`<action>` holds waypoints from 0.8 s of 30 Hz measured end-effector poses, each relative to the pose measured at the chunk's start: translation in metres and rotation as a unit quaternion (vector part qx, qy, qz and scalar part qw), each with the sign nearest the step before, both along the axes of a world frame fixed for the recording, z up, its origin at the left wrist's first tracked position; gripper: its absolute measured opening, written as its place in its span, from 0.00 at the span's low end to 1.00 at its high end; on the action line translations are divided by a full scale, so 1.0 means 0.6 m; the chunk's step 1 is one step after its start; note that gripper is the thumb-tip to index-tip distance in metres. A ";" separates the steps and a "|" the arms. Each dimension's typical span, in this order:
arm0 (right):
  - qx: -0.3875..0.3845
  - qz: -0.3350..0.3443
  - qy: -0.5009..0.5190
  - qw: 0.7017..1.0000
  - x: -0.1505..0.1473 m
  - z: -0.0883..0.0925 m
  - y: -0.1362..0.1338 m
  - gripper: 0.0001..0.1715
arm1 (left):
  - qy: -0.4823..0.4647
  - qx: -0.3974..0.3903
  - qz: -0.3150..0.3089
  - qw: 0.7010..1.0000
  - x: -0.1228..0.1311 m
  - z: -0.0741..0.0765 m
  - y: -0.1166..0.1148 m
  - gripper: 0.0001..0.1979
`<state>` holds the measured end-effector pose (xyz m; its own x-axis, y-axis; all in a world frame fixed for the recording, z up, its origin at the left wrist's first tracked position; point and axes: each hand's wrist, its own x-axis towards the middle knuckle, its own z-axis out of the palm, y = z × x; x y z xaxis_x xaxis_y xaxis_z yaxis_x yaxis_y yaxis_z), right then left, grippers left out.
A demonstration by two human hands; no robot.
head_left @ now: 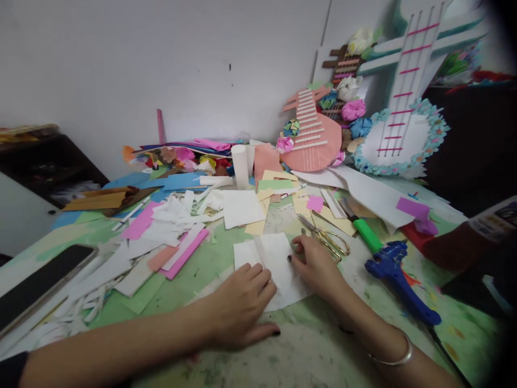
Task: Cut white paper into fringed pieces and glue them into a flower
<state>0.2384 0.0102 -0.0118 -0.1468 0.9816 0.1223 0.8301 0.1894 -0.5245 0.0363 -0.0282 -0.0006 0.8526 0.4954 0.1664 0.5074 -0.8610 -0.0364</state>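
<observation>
- Left hand (238, 304): grip loosely curled, clamped on nothing, fingers resting on the white paper (278, 256).
- Right hand (319, 267): grip apart, fingertips pressing the same sheet, which lies flat on the counter (315, 350).
- Scissors (329, 238) lie just beside the right hand, with the blue glue gun (393, 272) farther right.

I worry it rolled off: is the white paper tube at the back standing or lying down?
Standing: the white paper tube rests upright on one end, with its long side vertical.

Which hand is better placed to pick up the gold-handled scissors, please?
Probably the right hand: the scissors lie just beyond its fingertips, while the left hand rests on the white paper, farther away.
</observation>
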 end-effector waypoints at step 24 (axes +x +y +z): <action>0.187 0.341 0.013 0.921 -0.018 0.011 -0.042 0.18 | -0.252 0.110 -0.033 0.961 -0.065 0.005 0.021 0.13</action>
